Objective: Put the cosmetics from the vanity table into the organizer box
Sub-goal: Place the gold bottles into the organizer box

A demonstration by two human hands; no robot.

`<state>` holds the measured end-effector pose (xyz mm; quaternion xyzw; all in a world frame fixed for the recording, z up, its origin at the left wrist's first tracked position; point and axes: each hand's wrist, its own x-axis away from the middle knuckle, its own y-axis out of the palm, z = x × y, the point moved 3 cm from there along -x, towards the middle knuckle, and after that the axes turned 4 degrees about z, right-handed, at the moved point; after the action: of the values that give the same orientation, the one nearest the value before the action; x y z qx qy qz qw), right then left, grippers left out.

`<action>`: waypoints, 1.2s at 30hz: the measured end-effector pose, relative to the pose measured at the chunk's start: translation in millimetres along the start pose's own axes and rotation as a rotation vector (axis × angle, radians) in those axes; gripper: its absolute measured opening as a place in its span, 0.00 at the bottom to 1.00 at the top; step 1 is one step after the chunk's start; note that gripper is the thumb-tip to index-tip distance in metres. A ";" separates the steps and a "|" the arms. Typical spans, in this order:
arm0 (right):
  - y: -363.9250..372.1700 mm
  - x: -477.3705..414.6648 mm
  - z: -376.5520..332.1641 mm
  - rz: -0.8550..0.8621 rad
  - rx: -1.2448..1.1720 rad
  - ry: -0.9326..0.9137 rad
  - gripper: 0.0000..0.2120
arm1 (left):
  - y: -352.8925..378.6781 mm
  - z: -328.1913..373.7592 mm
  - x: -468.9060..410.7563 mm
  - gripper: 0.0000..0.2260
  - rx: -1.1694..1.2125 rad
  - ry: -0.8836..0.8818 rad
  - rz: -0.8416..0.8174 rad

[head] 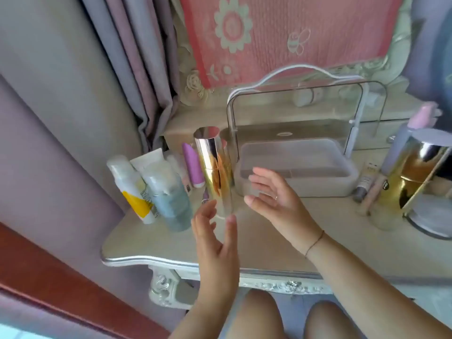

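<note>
cosmetics crowd the left end of my bench [256,243]: a white bottle with a yellow label [133,189], a teal bottle [168,199] just beside it, a white tube [149,160] behind them, and a purple case [193,167] further back. the tall gold mirrored tube [215,172] stands upright in front of me, just left of the organizer box [296,167]. my left hand [215,243] is spread wide, fingertips right at the tube's base; i can't tell if they touch it. my right hand [271,194] is open too, palm turned toward the tube, holding nothing, in front of the box. the box's clear lid [308,104] stands raised, the tray under it looks bare. another gold container [411,177] sits far right.
</note>
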<state>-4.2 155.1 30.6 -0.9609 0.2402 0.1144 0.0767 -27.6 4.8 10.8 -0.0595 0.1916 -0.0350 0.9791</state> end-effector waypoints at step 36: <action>-52.8 -95.3 -22.5 0.150 0.399 -0.115 0.22 | 65.9 -8.1 -68.6 0.22 -0.015 0.124 -0.403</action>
<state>-56.5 238.9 81.6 -0.8980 0.3242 0.1247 0.2700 -91.0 75.5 20.3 -0.1016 0.2359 -0.2324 0.9381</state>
